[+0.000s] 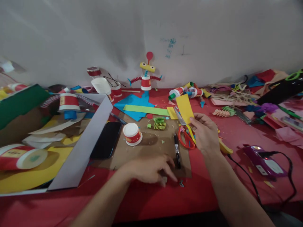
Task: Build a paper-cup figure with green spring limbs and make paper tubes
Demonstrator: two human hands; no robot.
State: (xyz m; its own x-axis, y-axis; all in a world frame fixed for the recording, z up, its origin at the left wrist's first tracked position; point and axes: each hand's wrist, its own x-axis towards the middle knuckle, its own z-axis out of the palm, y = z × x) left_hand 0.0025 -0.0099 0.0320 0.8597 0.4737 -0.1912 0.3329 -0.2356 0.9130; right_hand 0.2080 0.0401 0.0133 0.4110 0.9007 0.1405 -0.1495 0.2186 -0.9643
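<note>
My right hand [205,130] is raised over the right side of the brown cardboard [153,151], pinching a yellow strip of paper [185,108] by its lower corner. Just behind and below that paper lie red-handled scissors [186,141]. My left hand [150,168] hovers low at the cardboard's front edge, fingers apart and holding nothing visible. A black pen [176,149] lies to the right of those fingers. Farther back on the cardboard are a red-and-white paper cup [132,134], mouth down, and a folded green paper spring [159,123].
A white-rimmed box [81,148] with cup figures stands left, beside a black phone [106,140]. Blue paper [118,102] and a light green strip [146,109] lie behind. A cup figure [146,82] stands near the wall. A corded purple device [265,160] sits right.
</note>
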